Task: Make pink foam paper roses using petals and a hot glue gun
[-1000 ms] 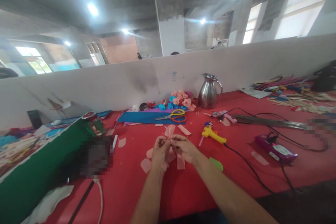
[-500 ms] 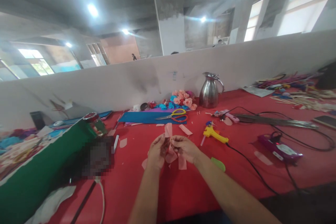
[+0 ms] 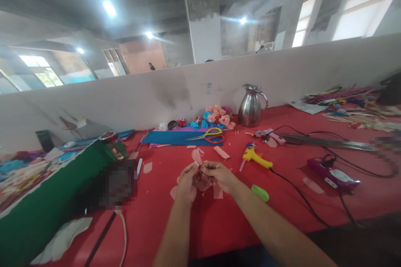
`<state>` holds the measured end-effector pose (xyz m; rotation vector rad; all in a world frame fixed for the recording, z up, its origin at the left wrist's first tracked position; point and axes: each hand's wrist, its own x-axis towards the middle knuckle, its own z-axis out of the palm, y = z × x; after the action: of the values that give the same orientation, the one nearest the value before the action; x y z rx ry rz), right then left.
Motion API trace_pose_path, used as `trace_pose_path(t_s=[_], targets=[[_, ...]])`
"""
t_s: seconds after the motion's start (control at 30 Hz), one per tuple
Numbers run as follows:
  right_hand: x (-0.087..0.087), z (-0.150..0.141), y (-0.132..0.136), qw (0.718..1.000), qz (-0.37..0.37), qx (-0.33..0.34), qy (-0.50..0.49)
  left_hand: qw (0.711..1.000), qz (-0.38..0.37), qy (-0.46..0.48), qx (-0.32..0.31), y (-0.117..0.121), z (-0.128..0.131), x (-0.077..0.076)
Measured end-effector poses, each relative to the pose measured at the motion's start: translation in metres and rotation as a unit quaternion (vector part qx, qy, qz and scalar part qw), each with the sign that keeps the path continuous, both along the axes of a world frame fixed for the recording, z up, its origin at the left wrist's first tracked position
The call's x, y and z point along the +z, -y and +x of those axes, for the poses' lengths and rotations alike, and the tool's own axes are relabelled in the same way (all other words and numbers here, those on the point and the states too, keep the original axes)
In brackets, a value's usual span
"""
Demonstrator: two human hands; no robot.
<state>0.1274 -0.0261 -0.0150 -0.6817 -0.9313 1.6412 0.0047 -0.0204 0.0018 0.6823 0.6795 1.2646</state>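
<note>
My left hand (image 3: 187, 182) and my right hand (image 3: 220, 175) meet over the red table (image 3: 219, 225), fingertips pinched together on a small pink paper petal piece (image 3: 197, 157) that sticks up between them. More pink petal cut-outs (image 3: 217, 191) lie on the table under and around my hands. Both hands are closed on the pink piece.
A yellow glue gun (image 3: 256, 158) with a black cord lies to the right, a green oval piece (image 3: 261, 193) nearer. Scissors (image 3: 208, 135) rest on blue sheets, by paper flowers (image 3: 217, 117) and a steel jug (image 3: 250, 106). A green roll (image 3: 46, 204) fills the left side.
The hands stayed together on the pink piece; the petal sticking up has tilted leftward and sits lower. The view shifted slightly.
</note>
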Motion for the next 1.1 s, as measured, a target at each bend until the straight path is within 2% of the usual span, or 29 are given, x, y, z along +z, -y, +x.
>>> trace_pose_path(t_s=[0.3, 0.47, 0.77, 1.1], targets=[[0.008, -0.002, 0.004, 0.997, 0.042, -0.041, 0.044, 1.0, 0.025, -0.008, 0.001, 0.001, 0.001, 0.002], [0.012, -0.003, 0.004, 0.99, 0.075, -0.082, 0.092, 0.999, 0.038, -0.017, 0.032, 0.002, 0.002, 0.002], [0.012, -0.002, 0.004, 0.98, 0.106, -0.089, 0.142, 0.996, 0.047, -0.033, 0.064, 0.004, 0.003, 0.005], [0.011, -0.002, 0.003, 0.975, 0.111, -0.1, 0.162, 0.996, 0.052, -0.049, 0.061, 0.005, 0.003, 0.005]])
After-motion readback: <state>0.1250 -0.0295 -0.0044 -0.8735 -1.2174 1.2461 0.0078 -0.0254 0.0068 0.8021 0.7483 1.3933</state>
